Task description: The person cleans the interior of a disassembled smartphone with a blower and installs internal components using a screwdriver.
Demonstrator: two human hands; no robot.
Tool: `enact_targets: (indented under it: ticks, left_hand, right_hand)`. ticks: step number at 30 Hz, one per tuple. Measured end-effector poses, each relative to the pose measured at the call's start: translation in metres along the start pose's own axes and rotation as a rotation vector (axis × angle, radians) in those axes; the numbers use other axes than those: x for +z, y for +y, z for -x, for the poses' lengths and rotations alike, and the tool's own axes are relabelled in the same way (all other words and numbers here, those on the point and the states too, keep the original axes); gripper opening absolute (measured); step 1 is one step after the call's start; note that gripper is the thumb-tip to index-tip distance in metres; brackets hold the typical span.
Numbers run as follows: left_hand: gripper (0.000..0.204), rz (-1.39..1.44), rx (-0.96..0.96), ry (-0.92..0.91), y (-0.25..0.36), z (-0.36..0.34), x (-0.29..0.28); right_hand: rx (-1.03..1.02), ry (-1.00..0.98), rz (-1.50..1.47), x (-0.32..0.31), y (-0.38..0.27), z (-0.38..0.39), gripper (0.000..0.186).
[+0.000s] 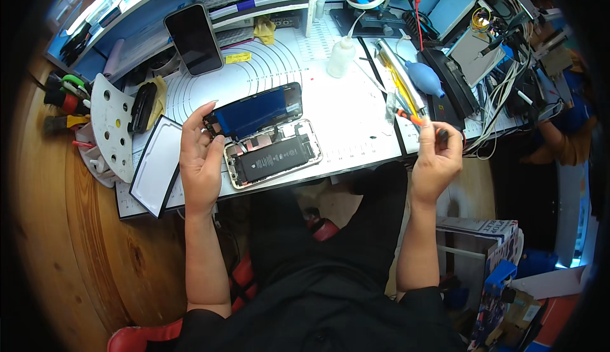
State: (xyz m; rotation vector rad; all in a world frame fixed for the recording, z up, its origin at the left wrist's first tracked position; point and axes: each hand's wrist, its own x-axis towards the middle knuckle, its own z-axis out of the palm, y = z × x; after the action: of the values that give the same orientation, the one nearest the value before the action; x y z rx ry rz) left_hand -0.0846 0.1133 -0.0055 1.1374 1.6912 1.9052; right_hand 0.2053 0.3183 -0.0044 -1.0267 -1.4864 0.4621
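My left hand [202, 161] grips the left end of a phone screen assembly [254, 112], thumb on the near side and fingers behind. The assembly is tilted up, its blue-covered back facing me. Just below it lies the opened phone body [315, 141], with a black battery [273, 160] and circuit parts showing. The two sit close together along the far side of the body. Off to the right, my right hand [437, 161] is closed in a pinch around a slim orange-and-black tool [410, 118]; its exact kind is unclear.
A second phone [194, 39] leans at the back left. At the left stand a white tray [155, 164] and a perforated tool holder [111, 123]. A squeeze bottle [342, 58], a blue air blower [424, 79] and tangled cables [508, 91] are at the right.
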Motion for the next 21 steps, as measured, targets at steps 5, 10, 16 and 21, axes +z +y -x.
enact_targets:
  ticks: [5,10,16,21]
  left_hand:
    - [0.054,0.008,0.022,-0.01,0.001,0.0,-0.001]
    - [0.05,0.0,0.015,-0.037,-0.002,0.001,-0.004]
    - [0.032,-0.107,0.105,-0.038,-0.006,-0.003,-0.005]
    - [0.024,-0.108,0.042,-0.034,-0.003,-0.002,-0.004]
  right_hand:
    - [0.01,-0.082,-0.421,0.018,-0.021,-0.011,0.02]
    - [0.001,-0.265,-0.569,0.042,-0.019,-0.007,0.033]
    - [0.077,-0.313,-0.559,0.052,-0.015,0.0,0.032]
    - [0.082,-0.315,-0.518,0.054,-0.013,0.001,0.033]
